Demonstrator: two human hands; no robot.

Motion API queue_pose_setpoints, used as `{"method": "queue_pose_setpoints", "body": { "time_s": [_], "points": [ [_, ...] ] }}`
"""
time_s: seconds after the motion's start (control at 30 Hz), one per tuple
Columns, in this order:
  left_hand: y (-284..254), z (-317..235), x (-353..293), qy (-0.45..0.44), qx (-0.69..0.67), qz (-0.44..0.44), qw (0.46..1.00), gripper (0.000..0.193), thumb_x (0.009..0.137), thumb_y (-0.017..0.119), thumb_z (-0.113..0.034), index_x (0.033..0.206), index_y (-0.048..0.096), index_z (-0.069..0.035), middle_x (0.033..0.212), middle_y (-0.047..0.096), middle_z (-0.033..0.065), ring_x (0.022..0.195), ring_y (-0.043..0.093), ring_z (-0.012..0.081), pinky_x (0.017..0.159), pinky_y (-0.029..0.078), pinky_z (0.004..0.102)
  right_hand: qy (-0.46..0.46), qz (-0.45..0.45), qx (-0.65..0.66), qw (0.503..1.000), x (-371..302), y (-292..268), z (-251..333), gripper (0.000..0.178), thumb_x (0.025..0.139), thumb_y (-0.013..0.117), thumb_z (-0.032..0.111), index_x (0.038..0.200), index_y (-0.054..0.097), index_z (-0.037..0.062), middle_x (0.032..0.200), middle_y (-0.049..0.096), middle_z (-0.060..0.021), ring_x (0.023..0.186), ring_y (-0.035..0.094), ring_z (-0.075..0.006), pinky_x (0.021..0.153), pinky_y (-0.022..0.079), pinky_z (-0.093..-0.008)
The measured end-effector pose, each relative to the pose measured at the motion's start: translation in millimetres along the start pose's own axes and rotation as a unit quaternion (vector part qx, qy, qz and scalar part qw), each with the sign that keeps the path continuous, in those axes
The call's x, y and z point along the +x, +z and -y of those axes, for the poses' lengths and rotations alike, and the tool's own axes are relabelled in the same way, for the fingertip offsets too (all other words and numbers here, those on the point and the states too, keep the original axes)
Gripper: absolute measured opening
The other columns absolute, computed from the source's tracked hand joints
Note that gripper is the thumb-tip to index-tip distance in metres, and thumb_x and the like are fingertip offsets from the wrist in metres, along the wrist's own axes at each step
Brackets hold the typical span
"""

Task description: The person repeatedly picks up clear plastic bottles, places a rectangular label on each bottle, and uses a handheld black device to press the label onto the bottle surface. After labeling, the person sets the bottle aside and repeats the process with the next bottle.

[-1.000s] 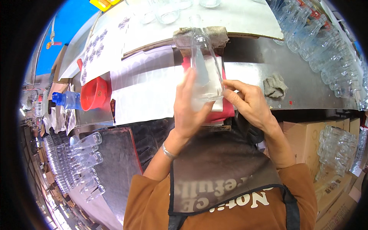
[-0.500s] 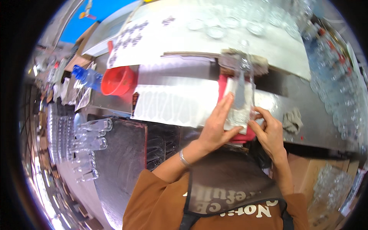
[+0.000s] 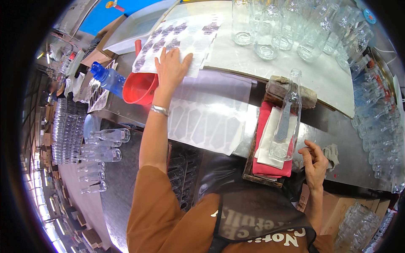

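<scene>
My left hand [image 3: 172,67] is stretched out flat, fingers spread, on a white sheet printed with dark purple patterns [image 3: 202,27]. A clear glass bottle [image 3: 294,99] with a grey tapered patch on its side lies on folded white cloth [image 3: 263,154] over red cloth [image 3: 274,170], in a narrow wooden tray [image 3: 249,170]. Its neck rests on a rolled grey-brown towel [image 3: 310,98]. To the right of the bottle's base hovers my right hand [image 3: 314,164], loosely curled, fingers apart, with nothing visible in it.
Left of the tray lies a pale sheet with tapered outlines [image 3: 202,126]. A red bucket [image 3: 137,90] and a blue bottle [image 3: 110,80] stand by my left forearm. Clear bottles [image 3: 268,40] crowd the far board; more stand at both sides. A crumpled rag [image 3: 331,156] is at right.
My left hand has left the bottle and reached far left onto the printed sheet. My right hand has let go and drawn slightly right. The bottle stays lying on the cloths.
</scene>
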State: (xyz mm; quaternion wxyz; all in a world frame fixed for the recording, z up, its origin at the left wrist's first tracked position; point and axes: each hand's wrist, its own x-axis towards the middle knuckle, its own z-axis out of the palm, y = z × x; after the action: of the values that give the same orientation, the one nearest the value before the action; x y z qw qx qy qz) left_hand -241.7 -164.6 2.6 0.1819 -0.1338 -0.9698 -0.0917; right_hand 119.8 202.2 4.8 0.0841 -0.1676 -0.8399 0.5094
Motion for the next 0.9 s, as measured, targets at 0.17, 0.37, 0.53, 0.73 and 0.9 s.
{"method": "queue_pose_setpoints", "body": {
  "time_s": [0.17,0.37,0.53,0.73,0.9],
  "points": [
    [-12,-26,-36,0.071,-0.129,-0.017,0.989,0.073,0.093,0.061,-0.055,0.134,0.056,0.005,0.138,0.056,0.0239,0.137,0.044,0.0406,0.114,0.030,0.0557,-0.003,-0.008,-0.002,1.000,-9,-5,-7,0.029,0.100,0.061,0.014,0.121,0.063,-0.0044,0.089,0.070,-0.0034,0.064,0.049,-0.0024,0.056,0.038,-0.0191],
    [-15,-26,-27,0.108,-0.070,-0.015,0.992,0.076,0.086,0.071,-0.052,0.127,0.058,0.011,0.133,0.058,0.0259,0.126,0.053,0.0384,0.109,0.037,0.0463,-0.042,-0.002,0.001,0.999,-14,-2,-1,0.027,0.098,0.065,0.012,0.120,0.064,-0.0039,0.089,0.071,-0.0044,0.067,0.052,-0.0028,0.059,0.041,-0.0188],
    [9,-34,-44,0.162,-0.071,-0.155,0.972,0.040,0.083,0.076,-0.024,0.114,0.066,0.000,0.122,0.066,0.0152,0.113,0.060,0.0326,0.097,0.046,0.0432,-0.052,-0.015,0.011,0.998,-21,4,-6,0.033,0.088,0.073,0.007,0.120,0.066,-0.0007,0.086,0.068,-0.0062,0.056,0.049,-0.0063,0.054,0.042,-0.0233],
    [0,-54,-53,0.150,-0.130,-0.185,0.962,0.010,0.085,0.073,-0.009,0.094,0.069,-0.009,0.103,0.073,0.0042,0.094,0.067,0.0254,0.085,0.051,0.0378,-0.119,0.035,-0.067,0.990,-13,13,10,0.075,0.078,0.081,0.008,0.145,0.048,0.0007,0.102,0.065,-0.0080,0.052,0.046,-0.0061,0.050,0.040,-0.0235],
    [-14,-87,-71,-0.022,-0.370,-0.060,0.927,0.019,0.094,0.071,-0.016,0.106,0.072,-0.001,0.101,0.075,0.0067,0.088,0.068,0.0139,0.080,0.052,0.0274,-0.178,0.012,-0.148,0.973,-2,27,9,0.075,0.076,0.079,0.012,0.144,0.049,0.0018,0.102,0.065,-0.0146,0.068,0.060,-0.0274,0.064,0.051,-0.0373]
  ]
}}
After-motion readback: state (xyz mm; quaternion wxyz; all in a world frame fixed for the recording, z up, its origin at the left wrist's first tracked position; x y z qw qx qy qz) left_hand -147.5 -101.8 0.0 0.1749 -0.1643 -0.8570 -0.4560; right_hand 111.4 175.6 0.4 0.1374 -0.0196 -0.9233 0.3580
